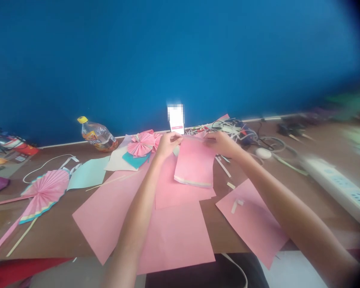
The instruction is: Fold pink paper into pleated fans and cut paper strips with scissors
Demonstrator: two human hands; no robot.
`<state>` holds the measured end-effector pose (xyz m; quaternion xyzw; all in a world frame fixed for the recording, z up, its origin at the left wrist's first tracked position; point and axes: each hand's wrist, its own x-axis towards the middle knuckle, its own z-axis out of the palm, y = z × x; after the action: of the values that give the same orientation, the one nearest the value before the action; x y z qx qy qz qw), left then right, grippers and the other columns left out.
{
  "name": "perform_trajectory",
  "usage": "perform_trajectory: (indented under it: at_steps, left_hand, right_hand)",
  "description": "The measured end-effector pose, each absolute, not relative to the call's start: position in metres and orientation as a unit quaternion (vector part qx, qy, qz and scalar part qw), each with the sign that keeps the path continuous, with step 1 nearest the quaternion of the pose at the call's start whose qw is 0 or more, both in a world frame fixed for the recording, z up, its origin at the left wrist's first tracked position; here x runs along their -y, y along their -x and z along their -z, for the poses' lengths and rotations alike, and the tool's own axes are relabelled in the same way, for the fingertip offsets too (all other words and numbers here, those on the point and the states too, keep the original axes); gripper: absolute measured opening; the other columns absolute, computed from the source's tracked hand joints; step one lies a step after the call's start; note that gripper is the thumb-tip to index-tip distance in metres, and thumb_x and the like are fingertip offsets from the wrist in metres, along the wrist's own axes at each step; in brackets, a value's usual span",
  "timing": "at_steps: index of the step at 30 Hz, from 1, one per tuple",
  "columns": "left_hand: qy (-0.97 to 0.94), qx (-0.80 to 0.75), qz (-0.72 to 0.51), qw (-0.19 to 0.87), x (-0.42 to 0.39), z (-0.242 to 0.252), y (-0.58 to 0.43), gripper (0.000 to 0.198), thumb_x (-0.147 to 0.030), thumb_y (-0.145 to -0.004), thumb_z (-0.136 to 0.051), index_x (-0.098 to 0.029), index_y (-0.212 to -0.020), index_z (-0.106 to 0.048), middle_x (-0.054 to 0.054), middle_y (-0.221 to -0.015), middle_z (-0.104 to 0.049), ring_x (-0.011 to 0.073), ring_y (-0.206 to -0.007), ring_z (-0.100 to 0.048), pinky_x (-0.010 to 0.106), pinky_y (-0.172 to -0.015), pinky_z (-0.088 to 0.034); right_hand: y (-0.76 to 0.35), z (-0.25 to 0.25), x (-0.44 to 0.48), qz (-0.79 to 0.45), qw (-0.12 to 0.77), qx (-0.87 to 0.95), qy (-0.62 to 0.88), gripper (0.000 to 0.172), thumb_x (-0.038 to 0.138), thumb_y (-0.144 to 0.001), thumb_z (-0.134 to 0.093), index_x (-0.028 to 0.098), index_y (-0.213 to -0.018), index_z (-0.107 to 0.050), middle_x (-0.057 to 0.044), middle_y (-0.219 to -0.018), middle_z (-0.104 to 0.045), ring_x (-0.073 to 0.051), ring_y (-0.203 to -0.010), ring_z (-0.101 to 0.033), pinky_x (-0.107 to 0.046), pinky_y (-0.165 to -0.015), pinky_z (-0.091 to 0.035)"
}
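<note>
Between my two hands, a pink sheet of paper (195,162) is held up by its far edge, with a pale strip along its near edge. My left hand (169,144) is closed, pinching the far left corner. At the far right corner my right hand (222,143) is closed on the same sheet; some fingertips are hidden. Under and around it lie larger pink sheets (177,236), overlapping on the brown table (63,240). To the right, another pink sheet (252,220) carries a few small white paper scraps (236,205).
A lit phone (176,120) leans against the blue wall (180,52). At left are a pink pleated fan (46,192) and a tilted bottle (98,136); pink rosettes (141,143) lie behind the sheets. Paper strips and cables (240,132) tangle at back right, near a power strip (339,184).
</note>
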<state>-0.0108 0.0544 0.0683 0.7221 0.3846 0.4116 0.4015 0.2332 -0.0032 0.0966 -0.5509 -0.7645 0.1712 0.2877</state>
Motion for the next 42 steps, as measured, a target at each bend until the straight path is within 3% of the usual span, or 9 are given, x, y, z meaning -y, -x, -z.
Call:
perform_trajectory:
  at_steps: [7,13,20,23,26,28,33,38,42]
  left_hand:
    - [-0.717,-0.389,-0.413,0.404,-0.058,-0.054,0.008,0.023,-0.035,-0.079,-0.066,-0.014,-0.086,-0.061,0.005,-0.081,-0.067,0.0147,-0.072,-0.066,0.027,-0.071,-0.052]
    - [-0.728,-0.423,-0.419,0.34,-0.057,-0.058,0.012,0.009,-0.021,-0.08,-0.059,-0.016,-0.088,-0.06,0.005,-0.088,-0.069,0.0153,-0.081,-0.066,0.028,-0.076,-0.051]
    - [-0.842,-0.372,-0.38,0.097,-0.04,-0.081,0.0,0.044,-0.001,-0.073,-0.049,-0.022,-0.108,-0.065,0.006,-0.121,-0.064,0.0244,-0.119,-0.053,0.04,-0.105,-0.04]
    - [-0.852,-0.344,-0.379,0.112,-0.039,-0.077,-0.006,0.046,-0.006,-0.077,-0.054,-0.022,-0.12,-0.059,0.008,-0.127,-0.061,0.0247,-0.122,-0.051,0.04,-0.106,-0.038]
    - [-0.788,-0.39,-0.436,0.194,-0.045,-0.063,-0.005,0.057,-0.025,-0.079,-0.067,-0.021,-0.132,-0.047,0.013,-0.137,-0.053,0.0251,-0.122,-0.051,0.038,-0.101,-0.042]
    - [-0.75,-0.414,-0.432,0.283,-0.052,-0.055,0.001,0.06,-0.035,-0.077,-0.071,-0.019,-0.13,-0.049,0.014,-0.132,-0.056,0.0239,-0.114,-0.056,0.035,-0.094,-0.046]
    - [-0.78,-0.371,-0.316,0.392,-0.062,-0.052,0.019,0.028,-0.038,-0.081,-0.064,-0.015,-0.096,-0.064,0.009,-0.102,-0.069,0.0212,-0.094,-0.063,0.032,-0.083,-0.048]
    - [-0.847,-0.408,-0.21,0.269,-0.057,-0.064,0.026,0.016,-0.029,-0.084,-0.056,-0.016,-0.085,-0.065,0.004,-0.085,-0.067,0.0197,-0.079,-0.061,0.03,-0.073,-0.044]
    - [-0.884,-0.424,-0.105,0.168,-0.047,-0.076,0.019,0.015,-0.024,-0.086,-0.054,-0.019,-0.092,-0.066,0.006,-0.09,-0.069,0.0207,-0.081,-0.062,0.028,-0.069,-0.041]
  right_hand:
    - [-0.237,-0.083,-0.007,-0.142,0.283,0.75,0.581,0.024,0.024,-0.078,-0.055,0.018,-0.097,-0.069,-0.008,-0.088,-0.07,-0.022,-0.074,-0.058,-0.03,-0.067,-0.038]
    - [-0.234,-0.076,-0.011,-0.09,0.332,0.786,0.514,0.022,0.023,-0.086,-0.05,0.018,-0.088,-0.071,-0.009,-0.091,-0.07,-0.024,-0.087,-0.061,-0.031,-0.077,-0.041]
    - [-0.227,-0.066,-0.011,-0.021,0.373,0.773,0.512,0.027,0.024,-0.089,-0.047,0.019,-0.087,-0.074,-0.012,-0.094,-0.066,-0.027,-0.093,-0.055,-0.036,-0.083,-0.041]
    - [-0.224,-0.067,-0.01,-0.031,0.382,0.777,0.5,0.028,0.025,-0.09,-0.046,0.019,-0.089,-0.073,-0.011,-0.092,-0.066,-0.026,-0.093,-0.055,-0.036,-0.084,-0.041]
    - [-0.225,-0.071,-0.009,-0.087,0.43,0.741,0.509,0.024,0.027,-0.088,-0.05,0.018,-0.09,-0.072,-0.009,-0.093,-0.068,-0.024,-0.09,-0.059,-0.036,-0.082,-0.043]
    - [-0.228,-0.075,-0.009,-0.146,0.466,0.689,0.536,0.021,0.029,-0.084,-0.055,0.018,-0.09,-0.071,-0.008,-0.088,-0.069,-0.022,-0.081,-0.06,-0.034,-0.074,-0.045]
    - [-0.239,-0.08,-0.009,-0.301,0.461,0.588,0.592,0.019,0.032,-0.075,-0.063,0.015,-0.082,-0.067,-0.005,-0.07,-0.066,-0.017,-0.06,-0.056,-0.029,-0.056,-0.041]
    - [-0.246,-0.077,-0.012,-0.336,0.33,0.645,0.602,0.022,0.027,-0.07,-0.068,0.016,-0.088,-0.066,-0.005,-0.078,-0.069,-0.017,-0.064,-0.059,-0.029,-0.059,-0.043]
    - [-0.235,-0.079,-0.008,-0.163,0.34,0.751,0.543,0.048,0.025,-0.076,-0.067,0.019,-0.123,-0.058,-0.01,-0.107,-0.068,-0.024,-0.095,-0.062,-0.035,-0.079,-0.046]
